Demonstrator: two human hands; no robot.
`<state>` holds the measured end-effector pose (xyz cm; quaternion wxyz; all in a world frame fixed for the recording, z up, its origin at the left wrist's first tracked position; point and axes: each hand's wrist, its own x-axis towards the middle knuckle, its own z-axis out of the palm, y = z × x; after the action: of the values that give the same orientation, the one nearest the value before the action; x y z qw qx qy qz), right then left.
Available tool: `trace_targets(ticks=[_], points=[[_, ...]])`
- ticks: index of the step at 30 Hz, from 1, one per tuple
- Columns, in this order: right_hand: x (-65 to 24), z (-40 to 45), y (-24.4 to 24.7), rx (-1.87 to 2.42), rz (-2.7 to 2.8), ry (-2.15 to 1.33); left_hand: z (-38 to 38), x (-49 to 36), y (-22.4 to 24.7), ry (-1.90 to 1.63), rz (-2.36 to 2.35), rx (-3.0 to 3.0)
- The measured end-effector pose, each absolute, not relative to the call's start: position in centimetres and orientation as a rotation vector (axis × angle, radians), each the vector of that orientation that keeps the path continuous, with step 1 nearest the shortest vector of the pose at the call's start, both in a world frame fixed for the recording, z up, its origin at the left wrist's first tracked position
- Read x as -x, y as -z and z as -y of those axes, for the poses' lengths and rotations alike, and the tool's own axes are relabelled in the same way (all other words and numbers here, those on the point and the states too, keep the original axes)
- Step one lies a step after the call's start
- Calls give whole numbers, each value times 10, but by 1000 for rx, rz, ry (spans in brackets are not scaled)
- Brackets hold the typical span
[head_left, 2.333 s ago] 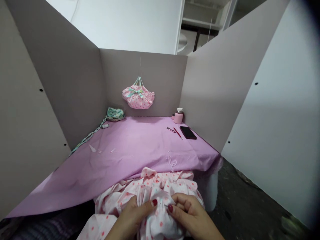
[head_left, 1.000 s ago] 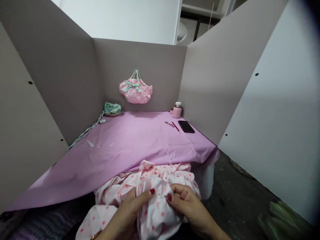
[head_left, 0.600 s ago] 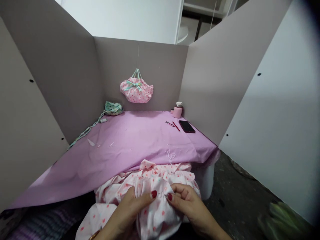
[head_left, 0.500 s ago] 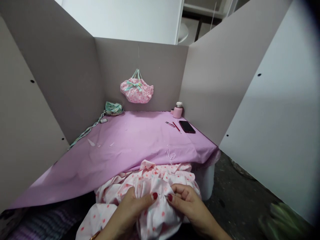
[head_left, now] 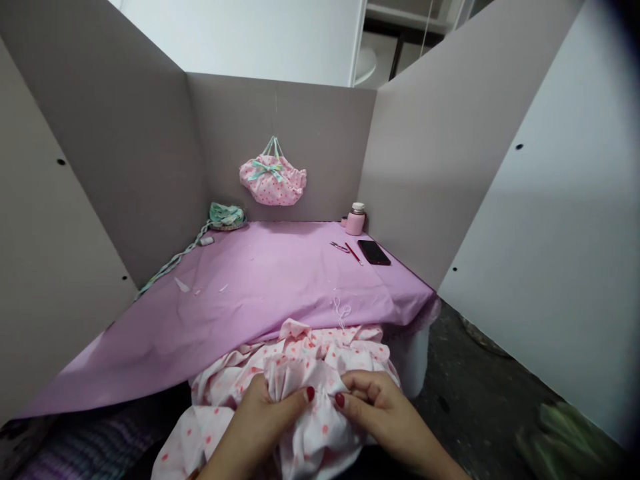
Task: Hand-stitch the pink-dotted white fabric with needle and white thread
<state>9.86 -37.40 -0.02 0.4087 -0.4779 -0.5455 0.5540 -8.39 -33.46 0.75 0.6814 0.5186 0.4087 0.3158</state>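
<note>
Head view: left hand [head_left: 265,415] and right hand [head_left: 377,403], two closed grips, pinch one cloth [head_left: 323,433].

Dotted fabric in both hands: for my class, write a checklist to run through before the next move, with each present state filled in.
1. Left hand gripping the dotted fabric: ok, thumb on top.
2. Right hand pinching it: ok.
3. Small tool within the right hand's pinch: cannot tell.
4. White thread clear of the fabric: cannot tell; its lower end reaches the fabric's edge in view.
5. Purple cloth free of scraps: not ok; pale scraps lie left.
6. Pink bottle upright: ok.
</note>
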Motion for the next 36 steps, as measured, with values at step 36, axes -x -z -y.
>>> trace_targets(ticks=[36], points=[[-87, 373, 9, 1047, 1024, -1579, 344, 77, -21, -683, -653, -743]])
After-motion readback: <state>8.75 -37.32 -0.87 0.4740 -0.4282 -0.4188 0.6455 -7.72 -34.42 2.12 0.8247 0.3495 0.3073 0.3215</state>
